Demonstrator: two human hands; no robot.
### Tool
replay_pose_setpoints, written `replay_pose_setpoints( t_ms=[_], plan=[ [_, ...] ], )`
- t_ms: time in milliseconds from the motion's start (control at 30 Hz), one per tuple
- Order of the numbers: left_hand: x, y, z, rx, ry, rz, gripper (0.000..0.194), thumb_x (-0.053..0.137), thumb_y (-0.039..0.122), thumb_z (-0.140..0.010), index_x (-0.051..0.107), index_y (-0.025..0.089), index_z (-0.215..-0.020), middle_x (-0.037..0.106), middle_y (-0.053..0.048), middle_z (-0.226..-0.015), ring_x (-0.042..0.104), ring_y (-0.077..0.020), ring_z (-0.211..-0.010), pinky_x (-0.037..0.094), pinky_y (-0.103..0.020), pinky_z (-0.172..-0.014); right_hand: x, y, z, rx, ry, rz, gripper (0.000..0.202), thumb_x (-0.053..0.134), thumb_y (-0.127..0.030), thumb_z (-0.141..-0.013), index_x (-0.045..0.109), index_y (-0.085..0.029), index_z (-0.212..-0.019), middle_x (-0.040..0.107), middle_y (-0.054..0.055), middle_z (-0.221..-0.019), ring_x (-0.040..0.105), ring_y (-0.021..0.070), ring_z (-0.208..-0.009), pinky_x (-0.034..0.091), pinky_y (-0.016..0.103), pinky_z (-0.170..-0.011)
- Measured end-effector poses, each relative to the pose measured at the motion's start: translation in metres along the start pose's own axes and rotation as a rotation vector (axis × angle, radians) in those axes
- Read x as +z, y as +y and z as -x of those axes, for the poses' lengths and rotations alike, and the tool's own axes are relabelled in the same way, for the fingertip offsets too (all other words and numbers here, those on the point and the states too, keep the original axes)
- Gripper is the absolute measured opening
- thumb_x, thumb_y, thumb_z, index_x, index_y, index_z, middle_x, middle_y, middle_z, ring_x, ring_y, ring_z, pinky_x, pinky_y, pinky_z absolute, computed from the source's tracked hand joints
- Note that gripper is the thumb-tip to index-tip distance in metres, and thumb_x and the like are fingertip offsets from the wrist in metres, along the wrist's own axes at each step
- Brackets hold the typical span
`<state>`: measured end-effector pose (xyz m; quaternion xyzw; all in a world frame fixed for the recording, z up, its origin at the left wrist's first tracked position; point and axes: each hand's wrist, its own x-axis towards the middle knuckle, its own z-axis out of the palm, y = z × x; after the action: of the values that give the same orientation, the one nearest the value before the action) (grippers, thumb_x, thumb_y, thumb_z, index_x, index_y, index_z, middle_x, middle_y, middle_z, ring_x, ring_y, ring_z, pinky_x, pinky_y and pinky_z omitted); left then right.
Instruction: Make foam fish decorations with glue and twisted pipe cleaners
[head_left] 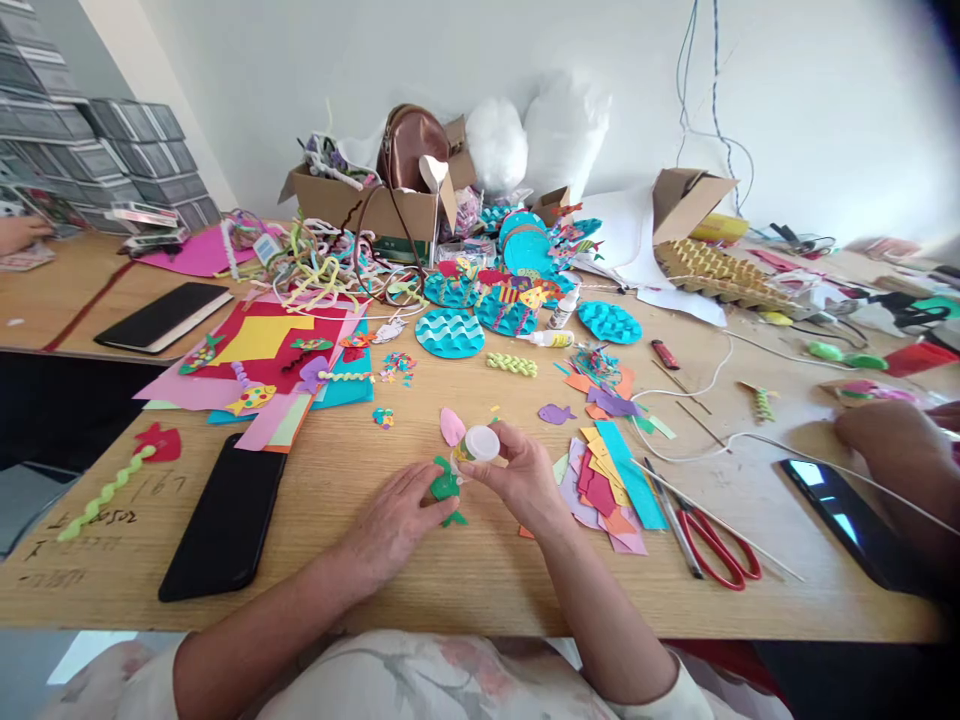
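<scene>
My left hand point(397, 520) rests on the table, its thumb and fingers holding a green paper fish point(445, 486) down flat. In my right hand point(517, 470) is a small round plastic container point(481, 443) with a whitish top, tilted over the fish. Its contents are too small to make out. A pink paper fish shape point(452, 427) lies just beyond the green one. A purple paper fish point(556, 413) lies to the right, and small colourful cut-out bits point(383, 418) sit to the left.
Red-handled scissors point(720, 545), a pen point(679, 520) and paper scraps point(600, 480) lie on the right. A black phone point(225, 520) is at left. Blue wavy discs point(450, 333) and glue bottles point(551, 340) stand further back. Another person's arm point(892, 460) is at right.
</scene>
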<state>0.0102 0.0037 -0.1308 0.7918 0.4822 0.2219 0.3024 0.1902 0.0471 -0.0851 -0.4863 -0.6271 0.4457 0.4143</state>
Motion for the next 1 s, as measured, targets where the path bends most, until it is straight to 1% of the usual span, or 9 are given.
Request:
replay_pose_setpoints(
  t_ms=[200, 433, 567, 700, 833, 1000],
  plan=[
    [-0.0025, 0.0034, -0.0002, -0.021, 0.002, 0.032, 0.025, 0.044, 0.037, -0.091, 0.057, 0.025, -0.109, 0.057, -0.004, -0.117, 0.048, -0.0209, -0.112, 0.038, -0.035, -0.096, 0.0013, -0.0001, -0.0013, -0.004, -0.021, -0.013, 0.023, 0.074, -0.031, -0.060, 0.055, -0.020, -0.065, 0.056, -0.005, -0.064, 0.051, 0.0129, -0.064, 0.039, 0.022, -0.060],
    [-0.0012, 0.0031, -0.0003, -0.048, 0.007, 0.026, 0.027, 0.046, 0.038, -0.089, 0.057, 0.024, -0.110, 0.057, -0.004, -0.117, 0.048, -0.0215, -0.113, 0.036, -0.037, -0.098, 0.0024, 0.0010, -0.0012, -0.010, -0.050, 0.004, 0.023, 0.074, -0.032, -0.061, 0.055, -0.020, -0.067, 0.056, -0.004, -0.065, 0.051, 0.0130, -0.064, 0.039, 0.023, -0.060],
    [-0.0016, 0.0037, -0.0002, -0.049, 0.000, 0.032, 0.027, 0.045, 0.038, -0.090, 0.056, 0.025, -0.111, 0.057, -0.004, -0.118, 0.048, -0.0209, -0.112, 0.037, -0.036, -0.097, 0.0024, 0.0016, -0.0013, -0.008, -0.031, -0.009, 0.023, 0.074, -0.032, -0.061, 0.056, -0.019, -0.067, 0.057, -0.004, -0.065, 0.051, 0.0133, -0.065, 0.039, 0.023, -0.061],
    [-0.0025, 0.0047, -0.0001, -0.059, -0.007, 0.021, 0.026, 0.045, 0.038, -0.090, 0.057, 0.025, -0.110, 0.057, -0.003, -0.117, 0.048, -0.0210, -0.112, 0.037, -0.036, -0.098, 0.0019, 0.0015, -0.0008, -0.032, -0.043, 0.028, 0.023, 0.074, -0.031, -0.061, 0.055, -0.019, -0.066, 0.055, -0.005, -0.064, 0.050, 0.0123, -0.063, 0.038, 0.022, -0.059],
    [-0.0017, 0.0037, -0.0001, -0.048, -0.006, 0.013, 0.027, 0.046, 0.037, -0.090, 0.056, 0.026, -0.112, 0.057, -0.003, -0.118, 0.048, -0.0212, -0.113, 0.037, -0.036, -0.098, -0.0006, 0.0000, 0.0021, -0.016, -0.029, 0.016, 0.024, 0.074, -0.033, -0.061, 0.055, -0.020, -0.066, 0.055, -0.005, -0.063, 0.051, 0.0128, -0.063, 0.039, 0.022, -0.060],
    [0.0022, -0.0018, 0.0011, -0.007, 0.015, -0.021, 0.027, 0.045, 0.038, -0.090, 0.056, 0.025, -0.111, 0.055, -0.004, -0.122, 0.044, -0.0216, -0.118, 0.033, -0.039, -0.102, -0.0040, -0.0024, 0.0071, -0.017, -0.059, 0.065, 0.024, 0.074, -0.034, -0.062, 0.056, -0.020, -0.068, 0.057, -0.004, -0.066, 0.052, 0.0132, -0.064, 0.040, 0.023, -0.060]
  ],
)
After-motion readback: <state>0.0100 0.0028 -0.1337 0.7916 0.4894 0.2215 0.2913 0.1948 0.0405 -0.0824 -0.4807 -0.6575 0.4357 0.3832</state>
